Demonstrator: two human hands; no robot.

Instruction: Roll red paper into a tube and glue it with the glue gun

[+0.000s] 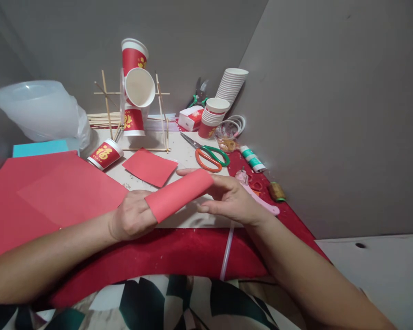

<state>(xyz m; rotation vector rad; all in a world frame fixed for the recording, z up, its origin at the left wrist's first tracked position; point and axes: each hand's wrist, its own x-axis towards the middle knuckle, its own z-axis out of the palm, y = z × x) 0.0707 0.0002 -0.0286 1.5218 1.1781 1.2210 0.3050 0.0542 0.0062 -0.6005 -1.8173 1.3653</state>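
A curled strip of red paper slants between my two hands, above the white board. My left hand is closed at its lower left end, its fingers mostly covered by the paper. At the upper right end, my right hand touches the strip with fingers stretched out behind it and the thumb apart below. Another piece of red paper lies flat on the board just beyond. Scissors with one orange and one green handle lie past my right hand.
Large red sheets cover the left side. Behind stands a stick frame with red paper cups; one cup lies tipped. Stacked cups, a pink-handled tool and a thread spool are at right, near the grey wall.
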